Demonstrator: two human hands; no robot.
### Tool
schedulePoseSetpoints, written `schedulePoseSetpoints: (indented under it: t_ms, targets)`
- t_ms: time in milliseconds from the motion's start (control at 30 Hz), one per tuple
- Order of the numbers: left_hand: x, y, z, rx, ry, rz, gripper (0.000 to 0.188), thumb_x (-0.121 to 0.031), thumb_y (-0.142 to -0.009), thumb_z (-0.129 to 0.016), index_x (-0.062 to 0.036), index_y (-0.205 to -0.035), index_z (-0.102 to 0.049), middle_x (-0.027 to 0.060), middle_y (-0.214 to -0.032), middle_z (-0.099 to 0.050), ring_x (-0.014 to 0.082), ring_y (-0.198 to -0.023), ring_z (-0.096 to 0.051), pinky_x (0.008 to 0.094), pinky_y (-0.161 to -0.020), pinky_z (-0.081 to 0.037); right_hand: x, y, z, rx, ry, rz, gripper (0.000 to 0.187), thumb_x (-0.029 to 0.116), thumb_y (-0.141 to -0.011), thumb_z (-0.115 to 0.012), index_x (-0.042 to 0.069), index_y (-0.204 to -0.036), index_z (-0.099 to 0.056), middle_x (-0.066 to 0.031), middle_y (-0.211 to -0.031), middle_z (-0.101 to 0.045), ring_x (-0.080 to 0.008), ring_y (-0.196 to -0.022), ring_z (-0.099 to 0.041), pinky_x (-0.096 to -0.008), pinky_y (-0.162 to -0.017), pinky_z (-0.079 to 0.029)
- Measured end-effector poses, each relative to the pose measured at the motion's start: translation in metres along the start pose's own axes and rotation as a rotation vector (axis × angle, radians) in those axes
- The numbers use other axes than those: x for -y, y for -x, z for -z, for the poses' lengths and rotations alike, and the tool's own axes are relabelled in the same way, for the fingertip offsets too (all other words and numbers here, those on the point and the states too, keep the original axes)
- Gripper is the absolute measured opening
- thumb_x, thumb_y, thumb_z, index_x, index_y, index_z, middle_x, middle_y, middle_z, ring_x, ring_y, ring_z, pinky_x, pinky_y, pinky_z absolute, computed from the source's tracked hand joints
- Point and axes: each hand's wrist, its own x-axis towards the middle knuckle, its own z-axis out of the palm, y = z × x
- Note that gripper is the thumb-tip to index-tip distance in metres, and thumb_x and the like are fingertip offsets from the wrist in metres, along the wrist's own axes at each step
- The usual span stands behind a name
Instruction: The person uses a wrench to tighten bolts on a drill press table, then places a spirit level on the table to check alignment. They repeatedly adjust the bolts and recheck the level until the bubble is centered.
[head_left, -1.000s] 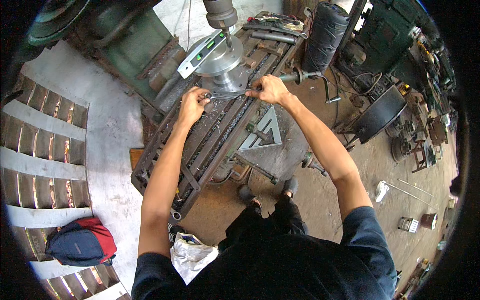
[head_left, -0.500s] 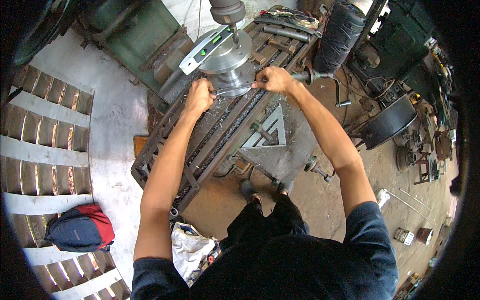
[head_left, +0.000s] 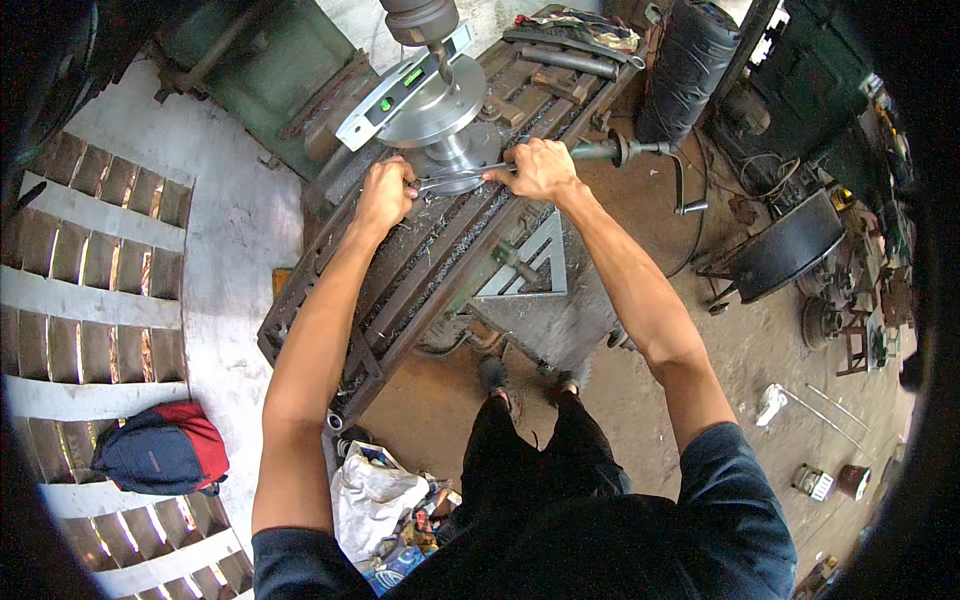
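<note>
My left hand [head_left: 385,192] is closed at one end of a slim metal wrench [head_left: 452,181], near the front of the slotted machine table [head_left: 420,270]. My right hand [head_left: 540,170] grips the wrench's other end, its thumb along the shaft. Behind the wrench stands a shiny flanged metal workpiece [head_left: 455,150] with a wide disc on top. Across that disc lies a grey spirit level [head_left: 405,88] with green vials. A drill bit [head_left: 443,68] in the machine's spindle [head_left: 420,18] points down over the disc. My fingers partly hide the wrench's ends.
Metal shavings litter the table's slots. A crank handle [head_left: 690,205] sticks out at the right. Below the table rests a triangular metal frame [head_left: 530,265]. A white sack [head_left: 375,500] lies near my feet, and a backpack [head_left: 165,452] is at the left wall.
My right hand has turned so more of its back shows, and sits closer to the workpiece. My left hand keeps its hold. The whole view has shifted slightly.
</note>
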Motion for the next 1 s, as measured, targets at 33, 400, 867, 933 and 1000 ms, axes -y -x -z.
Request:
schedulePoseSetpoints:
  t_ms: [33, 400, 867, 933, 1000]
  targets:
    - [0.001, 0.0, 0.0, 0.005, 0.029, 0.005, 0.023, 0.019, -0.063, -0.064, 0.0084, -0.083, -0.064, 0.0215, -0.091, -0.066, 0.0386, -0.087, -0.068, 0.041, -0.073, -0.053, 0.001, 0.0, -0.001, -0.024, 0.008, -0.001, 0.07, 0.074, -0.085, -0.054, 0.009, -0.097, -0.078, -0.0254, -0.097, -0.071, -0.0374, -0.098, -0.069, -0.0467, -0.087, -0.054]
    - [0.011, 0.0, 0.001, 0.018, 0.099, -0.127, 0.026, 0.022, -0.062, -0.06, 0.0097, -0.084, -0.067, 0.0211, -0.088, -0.068, 0.0359, -0.082, -0.07, 0.0393, -0.073, -0.055, 0.029, 0.034, -0.008, -0.107, 0.022, -0.17, 0.075, 0.076, -0.082, -0.056, 0.004, -0.086, -0.076, -0.0225, -0.088, -0.073, -0.0366, -0.089, -0.072, -0.0455, -0.081, -0.055]
    - [0.021, -0.013, 0.01, 0.089, 0.045, -0.366, 0.024, 0.018, -0.063, -0.061, 0.0084, -0.084, -0.067, 0.0225, -0.087, -0.067, 0.0388, -0.083, -0.069, 0.0413, -0.073, -0.053, 0.069, 0.062, -0.027, -0.363, 0.074, -0.354, 0.076, 0.079, -0.079, -0.058, 0.004, -0.077, -0.075, -0.0217, -0.076, -0.07, -0.0378, -0.077, -0.072, -0.0457, -0.072, -0.056]
    - [0.022, -0.013, 0.008, 0.103, 0.073, -0.392, 0.025, 0.019, -0.063, -0.061, 0.0082, -0.085, -0.067, 0.0223, -0.087, -0.066, 0.0388, -0.083, -0.069, 0.0417, -0.072, -0.053, 0.076, 0.066, -0.027, -0.327, 0.037, -0.396, 0.072, 0.075, -0.08, -0.06, 0.005, -0.082, -0.075, -0.0201, -0.083, -0.071, -0.0355, -0.083, -0.072, -0.0455, -0.077, -0.054]
    - [0.023, -0.015, 0.011, 0.09, 0.104, -0.414, 0.026, 0.019, -0.063, -0.061, 0.008, -0.086, -0.067, 0.0222, -0.086, -0.066, 0.0391, -0.082, -0.068, 0.0422, -0.072, -0.053, 0.079, 0.067, -0.025, -0.306, 0.018, -0.41, 0.069, 0.073, -0.081, -0.061, 0.005, -0.083, -0.075, -0.019, -0.086, -0.072, -0.034, -0.084, -0.071, -0.0451, -0.079, -0.053]
